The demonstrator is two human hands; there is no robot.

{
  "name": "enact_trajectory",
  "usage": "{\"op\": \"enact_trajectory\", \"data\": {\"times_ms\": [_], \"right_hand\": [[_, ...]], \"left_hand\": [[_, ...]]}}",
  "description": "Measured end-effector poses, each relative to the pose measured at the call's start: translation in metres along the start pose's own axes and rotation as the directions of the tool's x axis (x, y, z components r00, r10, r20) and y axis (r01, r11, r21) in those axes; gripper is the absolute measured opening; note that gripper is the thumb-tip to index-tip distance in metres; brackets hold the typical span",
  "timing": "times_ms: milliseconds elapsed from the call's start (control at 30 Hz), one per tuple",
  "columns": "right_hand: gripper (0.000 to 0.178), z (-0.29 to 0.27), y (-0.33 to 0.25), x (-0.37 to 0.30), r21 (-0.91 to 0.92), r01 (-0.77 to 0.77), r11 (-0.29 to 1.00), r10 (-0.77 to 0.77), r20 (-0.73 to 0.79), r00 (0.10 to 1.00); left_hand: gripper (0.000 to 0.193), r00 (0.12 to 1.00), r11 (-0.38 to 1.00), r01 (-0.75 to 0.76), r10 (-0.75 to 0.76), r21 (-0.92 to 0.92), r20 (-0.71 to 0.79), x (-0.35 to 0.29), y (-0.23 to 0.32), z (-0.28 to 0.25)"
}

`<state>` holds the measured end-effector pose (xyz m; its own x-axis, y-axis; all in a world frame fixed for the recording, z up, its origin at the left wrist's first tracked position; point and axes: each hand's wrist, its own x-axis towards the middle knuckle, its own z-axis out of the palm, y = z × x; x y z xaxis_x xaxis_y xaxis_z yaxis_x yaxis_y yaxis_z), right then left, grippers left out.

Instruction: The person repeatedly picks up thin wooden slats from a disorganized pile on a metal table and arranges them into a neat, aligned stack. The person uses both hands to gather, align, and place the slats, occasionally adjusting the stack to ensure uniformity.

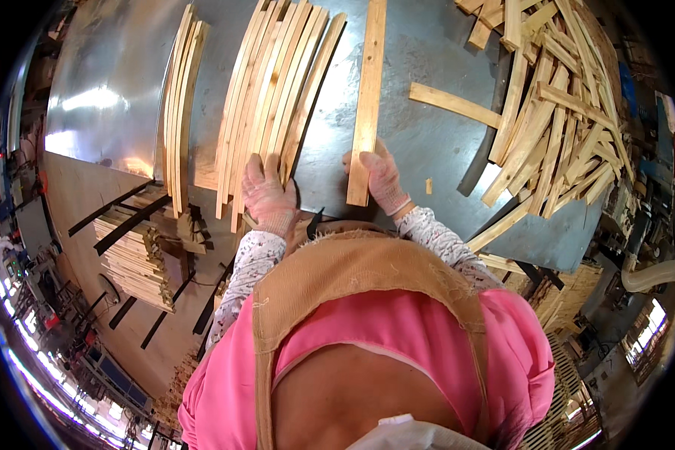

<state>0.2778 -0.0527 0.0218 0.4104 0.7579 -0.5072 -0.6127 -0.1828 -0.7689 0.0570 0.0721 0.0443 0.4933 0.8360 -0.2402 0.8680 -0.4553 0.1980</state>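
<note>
We see the single wooden strip with its long axis running from the bench's near edge toward its far edge, tilted slightly to the right at the far end, which the top of the view cuts off. It lies right of the row of strips, near-parallel to its rightmost piece, a band of the bench showing between them. Our right hand is the nearer one, already touching: its fingers pinch the strip close to the near end, thumb across the top face and a fingertip showing past the left side. From those fingers, most of the strip's length reaches away toward the far edge, with only a short stub on our side.

Our left hand is apart from that strip, at the near ends of the row. Its fingers point toward the far edge, slightly spread over the row's right-hand pieces; we cannot tell whether they pinch any. The jumbled heap lies toward the bench's right edge.
</note>
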Motion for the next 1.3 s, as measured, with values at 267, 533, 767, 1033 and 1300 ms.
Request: {"op": "enact_trajectory", "data": {"times_ms": [267, 533, 767, 1033, 1300], "right_hand": [[0.063, -0.033, -0.061, 0.025, 0.081, -0.131, 0.988, 0.127, 0.055, 0.99], [0.067, 0.0, -0.179, 0.07, -0.838, 0.504, 0.21, 0.246, 0.544, 0.802], [0.056, 0.053, -0.214, 0.134, -0.789, 0.592, -0.166, -0.494, 0.586, 0.642], [0.05, 0.041, -0.111, 0.133, -0.839, 0.526, 0.137, -0.172, 0.503, 0.847], [0.043, 0.02, -0.057, 0.142, -0.885, 0.392, 0.251, -0.203, 0.348, 0.915]], "left_hand": [[0.09, 0.987, 0.985, -0.147, 0.152, 0.09, -0.048, 0.003, -0.04, 0.03], [0.055, 0.705, 0.768, -0.533, 0.635, 0.356, -0.314, 0.112, -0.001, -0.146], [0.045, 0.997, 0.987, -0.069, 0.061, 0.148, 0.057, 0.136, -0.077, -0.148], [0.039, 0.94, 0.909, 0.164, -0.026, 0.384, -0.341, 0.153, -0.172, -0.059], [0.059, 0.917, 0.928, 0.023, 0.129, 0.373, -0.378, 0.142, -0.169, -0.038]]}}
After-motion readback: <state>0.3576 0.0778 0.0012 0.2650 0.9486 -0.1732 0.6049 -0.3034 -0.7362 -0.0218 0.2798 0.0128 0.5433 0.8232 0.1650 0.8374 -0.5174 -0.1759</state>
